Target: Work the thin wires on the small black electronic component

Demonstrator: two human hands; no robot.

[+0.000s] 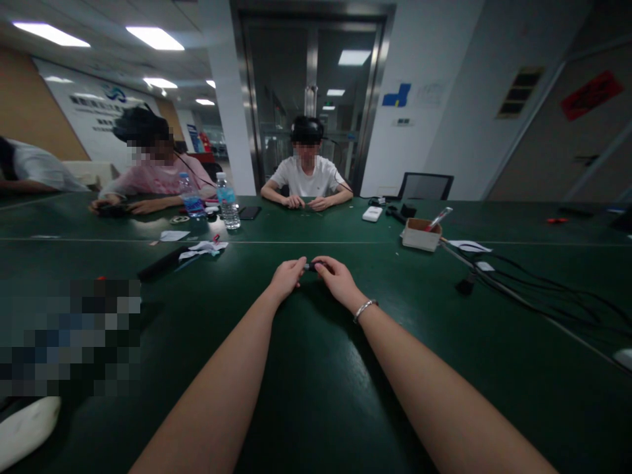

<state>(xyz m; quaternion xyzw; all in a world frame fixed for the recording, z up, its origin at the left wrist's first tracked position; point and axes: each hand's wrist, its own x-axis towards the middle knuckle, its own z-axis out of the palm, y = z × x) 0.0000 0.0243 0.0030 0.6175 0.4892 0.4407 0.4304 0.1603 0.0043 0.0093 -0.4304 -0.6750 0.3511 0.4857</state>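
My left hand (pixel 286 280) and my right hand (pixel 338 278) meet over the green table, fingertips pinched from both sides on a small dark object (pixel 311 266). A lighter, metal-looking end of it shows by my left thumb. The dark part reaches into my right fingers, which hide much of it; its exact kind cannot be made out. Both hands are closed, a little above the tabletop. A silver bracelet (pixel 364 311) circles my right wrist.
Far left, a black stick-like thing (pixel 160 264) and crumpled paper (pixel 203 249) lie beside water bottles (pixel 228 204). Rightward are a small box (pixel 421 238), black cables (pixel 538 283) and a brush-like thing (pixel 465 284). People sit opposite; one wears a white shirt (pixel 309 176).
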